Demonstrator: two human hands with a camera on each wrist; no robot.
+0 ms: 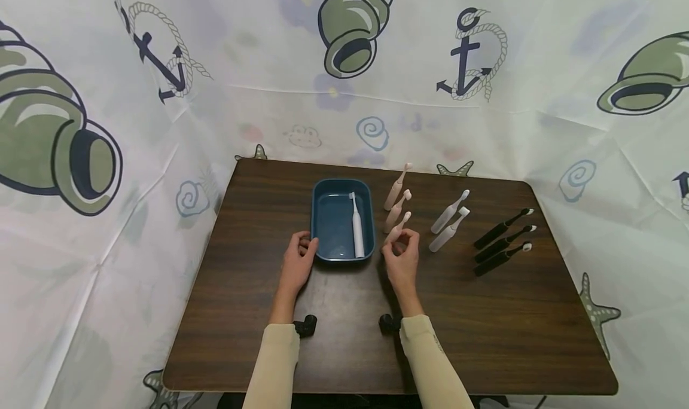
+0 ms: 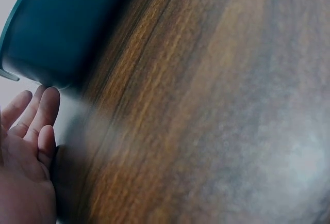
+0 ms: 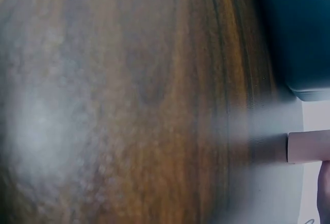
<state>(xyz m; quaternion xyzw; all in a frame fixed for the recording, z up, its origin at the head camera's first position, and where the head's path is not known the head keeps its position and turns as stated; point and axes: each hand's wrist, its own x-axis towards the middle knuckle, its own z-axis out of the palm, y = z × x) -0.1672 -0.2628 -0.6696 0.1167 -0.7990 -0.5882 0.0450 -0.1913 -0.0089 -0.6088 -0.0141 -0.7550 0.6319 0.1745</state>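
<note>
A blue tray [image 1: 314, 217] sits mid-table with a white electric toothbrush [image 1: 357, 229] lying along its right side. My left hand [image 1: 307, 246] rests at the tray's near-left corner, and its loosely straight fingers [image 2: 45, 108] touch the tray wall [image 2: 62, 22]. To the right of the tray lie three pink toothbrushes. My right hand [image 1: 399, 244] pinches the lower end of the nearest pink toothbrush [image 1: 401, 222], whose handle end [image 3: 308, 146] shows in the right wrist view beside the tray's corner [image 3: 304, 43].
The other two pink toothbrushes [image 1: 397, 200] lie behind the held one. Further right are two white toothbrushes [image 1: 449, 222] and three black ones [image 1: 500, 241]. The dark wooden table [image 1: 344, 349] is ringed by a printed curtain [image 1: 107, 128].
</note>
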